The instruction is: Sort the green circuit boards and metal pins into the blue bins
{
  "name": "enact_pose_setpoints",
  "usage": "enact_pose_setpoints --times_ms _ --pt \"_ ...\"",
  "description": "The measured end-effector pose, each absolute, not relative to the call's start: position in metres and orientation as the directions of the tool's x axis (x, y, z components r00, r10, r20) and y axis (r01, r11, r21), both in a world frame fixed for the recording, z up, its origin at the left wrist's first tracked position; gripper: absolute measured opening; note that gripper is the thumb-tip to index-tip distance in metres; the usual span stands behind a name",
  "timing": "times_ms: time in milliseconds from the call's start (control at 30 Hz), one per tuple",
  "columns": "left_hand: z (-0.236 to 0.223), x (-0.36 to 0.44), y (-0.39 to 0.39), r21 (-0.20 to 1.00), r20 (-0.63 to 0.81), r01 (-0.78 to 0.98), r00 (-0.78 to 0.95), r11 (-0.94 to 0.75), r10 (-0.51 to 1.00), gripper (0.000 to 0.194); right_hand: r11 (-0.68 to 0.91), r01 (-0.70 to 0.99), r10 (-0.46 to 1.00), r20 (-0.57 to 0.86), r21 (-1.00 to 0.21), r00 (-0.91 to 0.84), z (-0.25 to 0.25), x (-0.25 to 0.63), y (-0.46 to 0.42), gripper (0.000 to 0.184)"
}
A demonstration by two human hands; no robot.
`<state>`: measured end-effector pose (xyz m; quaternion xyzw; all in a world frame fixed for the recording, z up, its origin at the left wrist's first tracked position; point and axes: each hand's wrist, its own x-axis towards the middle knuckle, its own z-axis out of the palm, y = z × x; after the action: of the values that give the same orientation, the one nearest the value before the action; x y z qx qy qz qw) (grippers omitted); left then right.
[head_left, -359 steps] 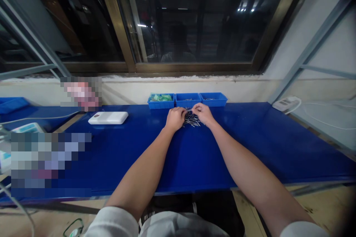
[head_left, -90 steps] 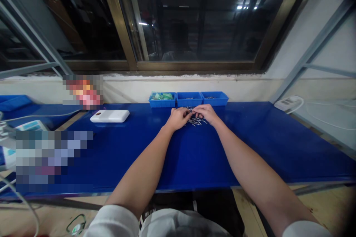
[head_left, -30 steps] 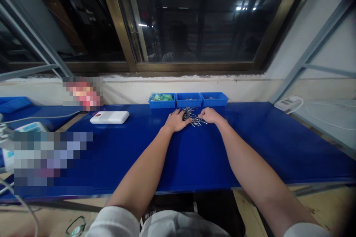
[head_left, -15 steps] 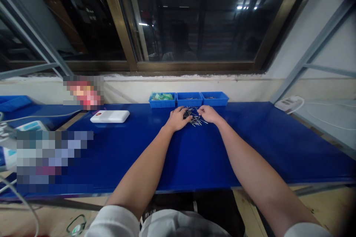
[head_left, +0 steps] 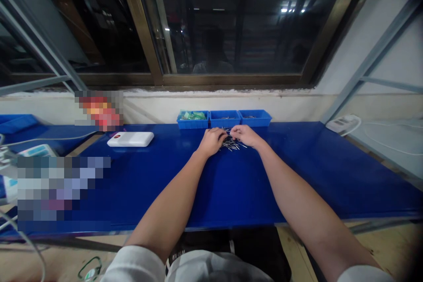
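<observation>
A small heap of thin metal pins [head_left: 231, 144] lies on the blue table [head_left: 231, 185], just in front of three blue bins. My left hand [head_left: 212, 139] rests at the heap's left side with its fingers curled in among the pins. My right hand [head_left: 244, 134] sits over the heap's right side, fingertips pinched together at the pins. What either hand holds is too small to make out.
Three small blue bins stand in a row by the wall: the left bin [head_left: 192, 119] holds green pieces, the middle bin [head_left: 224, 119] and right bin [head_left: 255, 117] hold a few metal parts. A white scale [head_left: 130, 139] sits to the left, a white device [head_left: 342, 123] far right.
My right hand has shifted left over the heap and its fingers have pinched together. My left hand has curled in closer at the heap's left side.
</observation>
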<state>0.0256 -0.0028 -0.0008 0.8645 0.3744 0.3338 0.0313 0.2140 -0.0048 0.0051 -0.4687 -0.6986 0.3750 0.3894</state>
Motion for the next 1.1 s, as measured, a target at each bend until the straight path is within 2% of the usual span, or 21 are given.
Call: enact_pose_setpoints --times_ms 167,467,633,700,800,900,1000,1100 --pt "-0.001 0.024 -0.002 0.282 0.57 0.68 0.449 -0.677 0.689 0.018 0.203 0.21 0.972 0.17 -0.957 -0.165 0.005 0.213 -0.005 0.023" --pt "0.001 0.024 -0.004 0.325 0.558 0.662 0.442 -0.675 0.702 0.026 0.163 0.007 0.977 0.161 -0.987 -0.14 0.004 0.217 -0.007 0.028" --pt "0.001 0.022 -0.004 0.362 0.559 0.698 0.368 -0.618 0.743 0.033 0.112 0.116 0.984 0.126 -0.987 0.122 0.005 0.222 0.0 0.035" --pt "0.0 0.021 -0.002 0.369 0.562 0.714 0.339 -0.595 0.755 0.032 0.078 0.095 0.973 0.096 -0.992 0.209 0.006 0.226 0.004 0.034" --pt "-0.003 0.02 0.002 0.361 0.557 0.736 0.322 -0.573 0.765 0.03 0.151 -0.071 0.951 0.125 -0.986 0.281 0.008 0.233 0.009 0.031" --pt "-0.006 0.02 0.004 0.341 0.534 0.767 0.317 -0.543 0.783 0.031 0.229 -0.183 0.936 0.165 -0.956 0.312 0.007 0.24 0.011 0.049" --pt "-0.008 0.018 0.006 0.335 0.502 0.805 0.287 -0.49 0.816 0.034 0.209 -0.079 0.915 0.166 -0.975 0.367 0.001 0.245 0.012 0.056" --pt "-0.01 0.017 0.008 0.336 0.437 0.845 0.252 -0.417 0.863 0.038 0.154 0.219 0.885 0.233 -0.964 0.403 -0.006 0.245 0.014 0.041"
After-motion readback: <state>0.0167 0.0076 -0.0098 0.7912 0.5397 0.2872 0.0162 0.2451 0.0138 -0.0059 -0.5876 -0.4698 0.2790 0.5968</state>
